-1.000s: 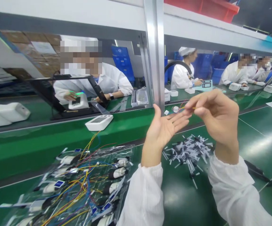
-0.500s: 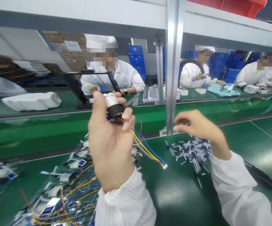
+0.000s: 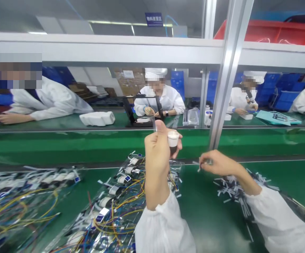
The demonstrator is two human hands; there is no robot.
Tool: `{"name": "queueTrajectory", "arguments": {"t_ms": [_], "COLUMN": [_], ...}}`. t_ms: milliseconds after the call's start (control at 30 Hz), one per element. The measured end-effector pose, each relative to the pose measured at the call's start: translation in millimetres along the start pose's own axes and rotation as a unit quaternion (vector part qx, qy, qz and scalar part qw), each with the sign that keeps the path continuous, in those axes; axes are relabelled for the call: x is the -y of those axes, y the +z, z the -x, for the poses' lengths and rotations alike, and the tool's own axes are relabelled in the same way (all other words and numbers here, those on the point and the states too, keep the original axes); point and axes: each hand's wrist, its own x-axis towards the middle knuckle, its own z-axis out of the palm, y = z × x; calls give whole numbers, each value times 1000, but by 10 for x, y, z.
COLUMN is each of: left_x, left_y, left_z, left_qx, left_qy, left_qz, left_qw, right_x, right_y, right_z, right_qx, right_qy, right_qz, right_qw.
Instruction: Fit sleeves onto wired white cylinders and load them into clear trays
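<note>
A: Nearest the camera, what?
B: Wired cylinders (image 3: pixel 114 190) lay on clear plastic, near side of the metal post (image 3: pixel 225 77) and left of it. A second batch (image 3: pixel 47 181) sat farther left of the post.
A: Strips?
B: Heap of pale strips (image 3: pixel 230 189), near side of the post, toward its right, partly hidden by the right forearm.
A: Right hand (image 3: pixel 219 163)?
B: Just in front of the post's foot. Fingers narrow, pinching what looked like a small pale strip (image 3: pixel 196 162); blurry.
A: Left hand (image 3: pixel 157 151)?
B: Raised, left of the post, fingers wrapped round a white-and-black cylinder (image 3: pixel 173 138), white end up. So that cylinder was left of the post, held above the green bench (image 3: pixel 207 211).
A: Beyond the post?
B: White casing (image 3: pixel 97 118) well to its left, black frame (image 3: pixel 128 110) less far left, teal sheets (image 3: pixel 263 117) to its right. Behind the frame, left of the post, a person in a white coat (image 3: pixel 175 100); blue boxes (image 3: pixel 177 79) farther back on that side.
</note>
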Motion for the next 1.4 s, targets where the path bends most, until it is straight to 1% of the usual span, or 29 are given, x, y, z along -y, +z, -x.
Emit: {"name": "queueTrajectory", "arguments": {"t_ms": [33, 67, 100, 133, 200, 267, 333, 433, 500, 633, 767, 833, 900, 1033, 1167, 1300, 1400], "left_x": [20, 37, 51, 62, 84, 108, 136, 181, 207, 226, 219, 217, 216, 205, 175, 148, 143], "left_y": [15, 32, 49, 67, 101, 142, 197, 310, 387, 488, 522, 531, 536, 519, 486, 473, 485], "left_z": [-11, -17, -20, -20, -21, -24, -32, -51, -62, -52, -25, -18, -16, -11, 4, 17, 23], "left_qx": [8, 17, 27, 38, 56, 68, 74, 77, 89, 134, 172, 183, 180, 156, 157, 150, 154], "left_qy": [-10, -15, -14, -9, 12, 30, 42, 53, 44, 17, 21, 25, 29, 39, 53, 51, 49], "left_qz": [-1, -5, -12, -23, -41, -46, -38, -25, -26, -30, -14, -10, -10, -15, -15, -7, 2], "left_qw": [1000, 1000, 999, 999, 998, 996, 996, 995, 995, 990, 985, 983, 983, 987, 986, 987, 987], "right_x": [74, 156, 240, 325, 482, 599, 660, 663, 649, 678, 728, 728, 718, 705, 712, 727, 742], "right_y": [-88, -167, -235, -290, -357, -370, -351, -321, -326, -365, -366, -359, -357, -357, -328, -286, -270], "right_z": [30, 60, 89, 117, 168, 209, 239, 271, 288, 318, 321, 309, 296, 283, 276, 257, 238], "right_qx": [-45, -96, -150, -202, -281, -341, -383, -433, -455, -473, -478, -473, -468, -458, -446, -422, -408], "right_qy": [-14, -31, -53, -78, -125, -149, -149, -133, -119, -93, -99, -109, -117, -120, -127, -124, -120], "right_qz": [-47, -103, -163, -217, -282, -300, -297, -260, -228, -156, -95, -84, -84, -96, -120, -199, -262], "right_qw": [998, 990, 974, 952, 909, 878, 862, 853, 852, 862, 868, 870, 872, 876, 878, 876, 867]}}
